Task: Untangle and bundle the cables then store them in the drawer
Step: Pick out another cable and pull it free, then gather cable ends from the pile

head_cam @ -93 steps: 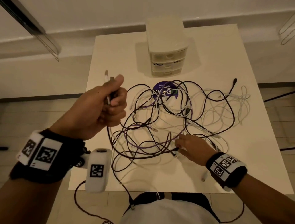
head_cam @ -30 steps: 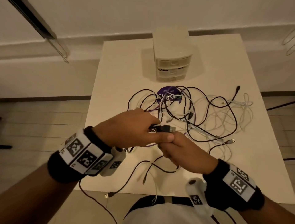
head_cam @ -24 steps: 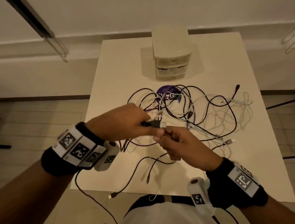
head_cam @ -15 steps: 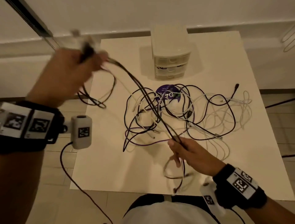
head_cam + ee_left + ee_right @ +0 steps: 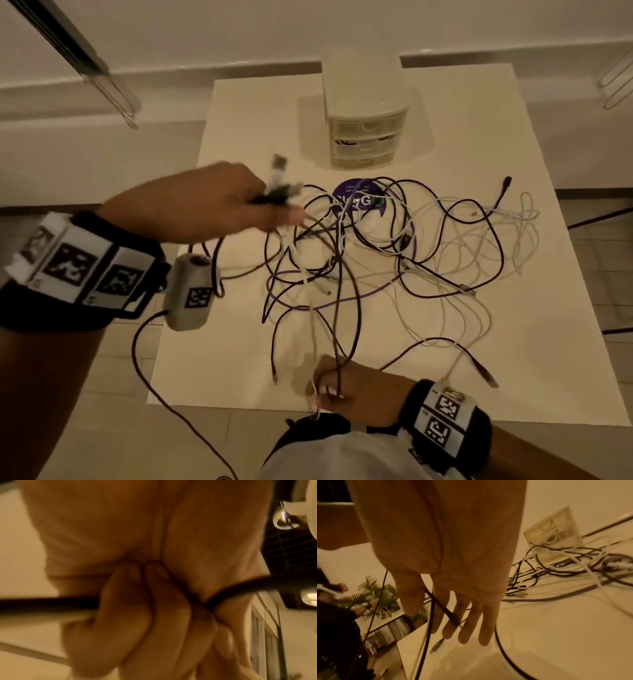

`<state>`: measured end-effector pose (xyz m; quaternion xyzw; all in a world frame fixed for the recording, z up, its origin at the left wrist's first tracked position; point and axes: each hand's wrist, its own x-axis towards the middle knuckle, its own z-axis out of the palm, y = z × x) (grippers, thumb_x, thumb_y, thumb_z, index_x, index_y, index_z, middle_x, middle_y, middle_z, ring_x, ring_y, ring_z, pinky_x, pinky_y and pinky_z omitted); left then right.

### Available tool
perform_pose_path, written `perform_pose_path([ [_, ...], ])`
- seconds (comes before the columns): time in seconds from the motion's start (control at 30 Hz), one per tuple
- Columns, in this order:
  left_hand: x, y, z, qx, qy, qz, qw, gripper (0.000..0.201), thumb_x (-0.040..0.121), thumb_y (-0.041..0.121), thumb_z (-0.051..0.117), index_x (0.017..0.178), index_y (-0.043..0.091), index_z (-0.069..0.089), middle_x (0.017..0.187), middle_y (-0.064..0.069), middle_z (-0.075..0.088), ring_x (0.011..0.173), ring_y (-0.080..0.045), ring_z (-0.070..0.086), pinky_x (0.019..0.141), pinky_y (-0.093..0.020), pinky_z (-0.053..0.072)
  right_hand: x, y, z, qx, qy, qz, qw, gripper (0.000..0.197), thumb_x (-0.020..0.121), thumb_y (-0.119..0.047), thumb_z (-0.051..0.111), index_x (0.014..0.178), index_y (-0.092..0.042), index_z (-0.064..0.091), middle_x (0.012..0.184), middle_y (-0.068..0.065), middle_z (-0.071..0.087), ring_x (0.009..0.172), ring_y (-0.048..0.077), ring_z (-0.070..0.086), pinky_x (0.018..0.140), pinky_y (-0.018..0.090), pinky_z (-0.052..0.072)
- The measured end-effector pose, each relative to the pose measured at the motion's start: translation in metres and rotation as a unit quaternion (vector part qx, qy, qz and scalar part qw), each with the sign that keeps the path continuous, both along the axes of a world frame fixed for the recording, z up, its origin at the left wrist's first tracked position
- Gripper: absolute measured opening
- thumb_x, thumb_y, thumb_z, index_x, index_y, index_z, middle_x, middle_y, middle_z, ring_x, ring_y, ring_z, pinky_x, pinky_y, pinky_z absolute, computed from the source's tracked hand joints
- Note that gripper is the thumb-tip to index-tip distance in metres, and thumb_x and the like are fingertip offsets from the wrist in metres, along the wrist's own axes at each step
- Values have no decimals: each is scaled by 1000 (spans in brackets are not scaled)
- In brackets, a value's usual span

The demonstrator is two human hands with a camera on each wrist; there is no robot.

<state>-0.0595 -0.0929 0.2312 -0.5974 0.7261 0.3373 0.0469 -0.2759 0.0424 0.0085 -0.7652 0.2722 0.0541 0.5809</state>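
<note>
**Both hands on the dark strands, the tangle lying between them**

I am holding my left hand [image 5: 219, 202] up over the left part of the table [image 5: 534, 349], fingers curled tight round a dark cable [image 5: 48, 603] and a pale one, with several plug ends [image 5: 279, 171] sticking out past my thumb. My right hand [image 5: 356, 390] is sitting at the near table edge with its fingers [image 5: 471, 622] hanging straight and loosely spread, dark strands [image 5: 443, 608] running between thumb and fingers. The tangle of cables [image 5: 394, 246], dark, white and purple, is lying in the middle of the table, partly covering a purple sticker [image 5: 359, 197]. The small drawer unit [image 5: 364, 116] is standing behind it, drawers pushed in.
</note>
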Motion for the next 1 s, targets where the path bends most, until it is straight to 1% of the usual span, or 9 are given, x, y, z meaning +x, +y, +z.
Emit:
perform_pose_path([
  [0.1,-4,-1,-23,105,-86,-95,986,70,72,75,46,76,9,67,47,7,40,40,-6,37,44,-17,32,-18,1,-12,-72,61,27,995,48,94,-19,53,141,-18,47,138,3,40,118,20,40,104,34,36],
  [0.2,-8,2,-49,173,-151,-168,959,59,81,74,46,66,18,55,57,6,46,47,-6,39,48,-17,32,-34,-3,-15,-178,114,18,977,59,86,-6,52,141,-27,47,138,-1,39,118,21,40,92,32,38],
  [0.3,-15,13,-76,214,-172,-226,935,49,94,64,48,71,22,57,65,5,51,58,-9,46,57,-21,35,-41,-12,-13,-243,130,-49,960,44,90,-28,56,134,-29,48,131,-3,40,112,19,43,87,32,39],
  [0.4,-24,24,-104,211,-179,-265,924,53,97,62,46,90,13,66,77,-1,58,71,-16,53,65,-28,39,-40,-22,-21,-233,179,-63,954,54,88,-50,60,133,-27,43,133,0,39,113,21,42,91,35,40],
  [0.5,-29,29,-127,196,-170,-249,933,51,96,61,48,84,14,64,71,2,55,65,-13,50,63,-29,39,-36,-24,-32,-243,224,-11,944,55,88,-49,61,133,-22,43,141,3,40,121,26,43,98,38,36],
  [0.6,-29,31,-142,179,-134,-204,953,50,95,62,51,68,21,54,64,4,53,60,-13,50,58,-28,37,-40,-22,-38,-245,224,-17,943,41,90,-45,59,123,-22,49,134,0,46,120,23,45,94,35,34],
  [0.73,-28,30,-150,153,-86,-161,971,49,95,60,52,65,22,49,63,4,50,59,-12,49,58,-28,38,-59,-25,-38,-225,186,-69,954,30,92,-42,57,116,-24,55,114,-6,53,107,17,52,81,27,31],
  [0.83,-28,28,-155,144,-81,-145,975,48,94,61,53,67,21,52,63,4,50,59,-11,49,60,-28,38,-87,-35,-26,-193,177,-145,954,22,93,-39,58,111,-28,56,97,-13,50,87,8,51,75,21,32],
  [1.0,-29,24,-161,148,-71,-121,979,44,91,63,57,70,25,60,67,3,60,60,-13,55,64,-30,46,-163,-42,-1,-162,310,-173,921,24,86,-45,64,102,-40,47,93,-16,47,84,7,51,74,22,42],
])
